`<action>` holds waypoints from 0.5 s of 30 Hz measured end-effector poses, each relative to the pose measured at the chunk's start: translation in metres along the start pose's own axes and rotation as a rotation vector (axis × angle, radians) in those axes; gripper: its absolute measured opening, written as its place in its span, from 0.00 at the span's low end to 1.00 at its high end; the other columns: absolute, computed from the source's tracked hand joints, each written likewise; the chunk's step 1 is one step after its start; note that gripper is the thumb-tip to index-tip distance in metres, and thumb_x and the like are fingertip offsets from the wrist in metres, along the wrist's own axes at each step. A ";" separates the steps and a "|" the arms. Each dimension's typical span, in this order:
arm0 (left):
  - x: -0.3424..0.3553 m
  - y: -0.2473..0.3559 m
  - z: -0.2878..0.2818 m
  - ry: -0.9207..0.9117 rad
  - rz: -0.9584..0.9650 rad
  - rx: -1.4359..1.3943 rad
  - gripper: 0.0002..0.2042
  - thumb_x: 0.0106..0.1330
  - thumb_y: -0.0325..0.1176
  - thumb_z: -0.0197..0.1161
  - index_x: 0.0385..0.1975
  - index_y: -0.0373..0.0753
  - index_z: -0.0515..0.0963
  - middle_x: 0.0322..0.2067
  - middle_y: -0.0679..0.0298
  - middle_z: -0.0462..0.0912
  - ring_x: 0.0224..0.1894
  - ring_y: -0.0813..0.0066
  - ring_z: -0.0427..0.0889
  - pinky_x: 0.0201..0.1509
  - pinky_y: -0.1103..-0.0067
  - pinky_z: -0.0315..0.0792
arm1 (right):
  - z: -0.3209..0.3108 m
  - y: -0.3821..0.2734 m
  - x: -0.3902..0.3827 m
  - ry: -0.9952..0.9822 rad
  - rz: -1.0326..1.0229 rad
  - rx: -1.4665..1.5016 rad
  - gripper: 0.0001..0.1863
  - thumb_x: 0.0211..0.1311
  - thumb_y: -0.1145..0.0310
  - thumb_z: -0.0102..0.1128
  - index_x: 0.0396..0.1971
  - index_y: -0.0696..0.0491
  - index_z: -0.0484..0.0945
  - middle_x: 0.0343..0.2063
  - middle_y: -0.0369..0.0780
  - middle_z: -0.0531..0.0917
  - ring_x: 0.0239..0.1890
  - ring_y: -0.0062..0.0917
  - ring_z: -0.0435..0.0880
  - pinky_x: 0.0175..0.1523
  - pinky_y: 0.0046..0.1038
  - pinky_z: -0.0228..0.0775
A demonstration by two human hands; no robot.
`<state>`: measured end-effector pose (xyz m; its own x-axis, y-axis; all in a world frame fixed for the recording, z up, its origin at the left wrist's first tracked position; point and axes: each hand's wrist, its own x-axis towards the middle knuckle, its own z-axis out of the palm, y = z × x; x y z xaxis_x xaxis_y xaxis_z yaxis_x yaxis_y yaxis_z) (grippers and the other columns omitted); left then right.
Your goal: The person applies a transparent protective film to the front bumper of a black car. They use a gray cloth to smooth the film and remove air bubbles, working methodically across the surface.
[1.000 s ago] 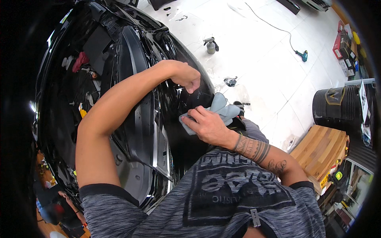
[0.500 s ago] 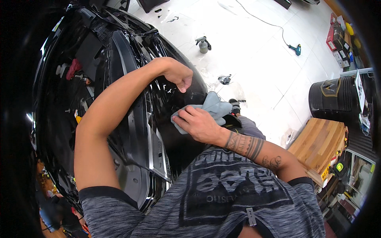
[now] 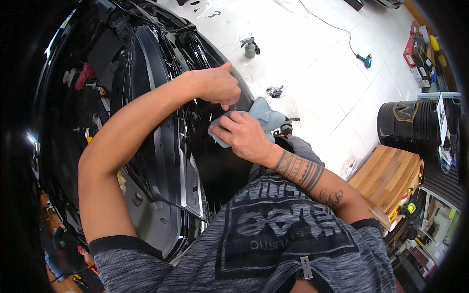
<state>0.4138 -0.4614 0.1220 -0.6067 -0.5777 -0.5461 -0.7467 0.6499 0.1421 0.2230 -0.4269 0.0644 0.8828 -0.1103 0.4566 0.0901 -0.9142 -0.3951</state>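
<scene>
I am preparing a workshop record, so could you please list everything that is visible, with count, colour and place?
Car: 1, black, left and centre
Cloth: 1, grey-blue, against the car
Spray bottle: 1, grey and black, floor, upper centre
Corded tool: 1, teal, floor, upper right
Crumpled item: 1, dark and shiny, floor below bottle
Boxes: several, mixed, right edge
Drum: 1, black, right
Wooden block: 1, brown, below drum
Co-worker: 1, dark clothing, lower left
Smaller items near the edges: too unclear to count
Shirt: 1, grey and black, bottom
Left hand: 1, bare, upper centre
Right hand: 1, bare, holding cloth
</scene>
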 end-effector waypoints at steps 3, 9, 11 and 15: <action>-0.005 -0.006 -0.007 -0.016 -0.015 -0.115 0.09 0.52 0.43 0.66 0.21 0.46 0.81 0.20 0.68 0.80 0.35 0.71 0.79 0.47 0.69 0.57 | -0.002 0.007 0.005 -0.007 0.000 -0.003 0.23 0.42 0.74 0.60 0.44 0.51 0.80 0.33 0.33 0.72 0.39 0.27 0.71 0.39 0.28 0.64; -0.024 -0.062 -0.028 -0.098 -0.283 -0.061 0.10 0.47 0.41 0.71 0.28 0.47 0.82 0.30 0.69 0.83 0.42 0.73 0.79 0.53 0.66 0.56 | -0.008 0.034 0.023 -0.016 -0.018 -0.047 0.23 0.42 0.73 0.60 0.45 0.49 0.81 0.32 0.32 0.71 0.37 0.27 0.70 0.38 0.28 0.63; -0.028 -0.084 -0.032 -0.132 -0.353 -0.167 0.05 0.53 0.36 0.69 0.28 0.46 0.82 0.26 0.69 0.85 0.36 0.71 0.82 0.57 0.63 0.54 | -0.010 0.039 0.029 -0.028 -0.056 -0.046 0.23 0.43 0.73 0.60 0.45 0.48 0.81 0.31 0.32 0.71 0.38 0.26 0.69 0.39 0.28 0.62; -0.023 -0.086 -0.034 -0.069 -0.250 -0.231 0.02 0.55 0.32 0.67 0.25 0.43 0.81 0.24 0.69 0.84 0.31 0.74 0.82 0.59 0.64 0.52 | -0.011 0.050 0.035 -0.042 -0.090 -0.053 0.22 0.45 0.71 0.58 0.45 0.48 0.81 0.32 0.32 0.70 0.38 0.26 0.68 0.39 0.27 0.62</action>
<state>0.4822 -0.5205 0.1498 -0.3829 -0.6654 -0.6407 -0.9168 0.3589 0.1751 0.2529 -0.4806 0.0694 0.8909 -0.0111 0.4541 0.1467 -0.9391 -0.3108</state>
